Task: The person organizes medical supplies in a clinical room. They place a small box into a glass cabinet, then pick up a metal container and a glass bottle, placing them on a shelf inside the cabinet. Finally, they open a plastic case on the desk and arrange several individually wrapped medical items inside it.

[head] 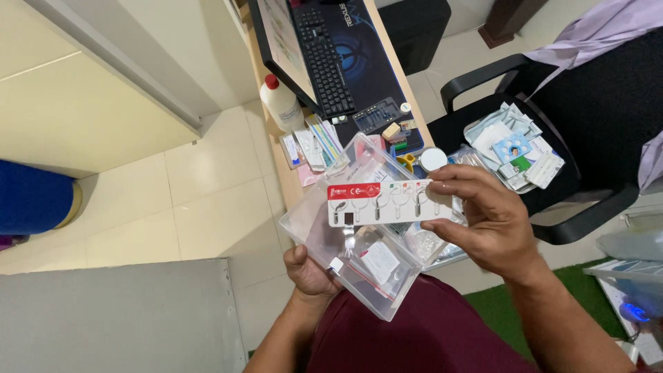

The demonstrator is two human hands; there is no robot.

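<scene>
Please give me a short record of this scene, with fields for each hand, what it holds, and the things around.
left hand: left hand supports the clear plastic box from below
right hand: right hand holds a white card of small metal tools above the box
desk: keyboard, white bottle with red cap
chair: black chair with packets on the seat

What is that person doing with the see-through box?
A person is sitting by a desk. Their left hand holds a clear plastic box from underneath. Their right hand holds a white card of small metal hook-shaped pieces just above the box. A bottle and keyboard sit on the desk.
</scene>
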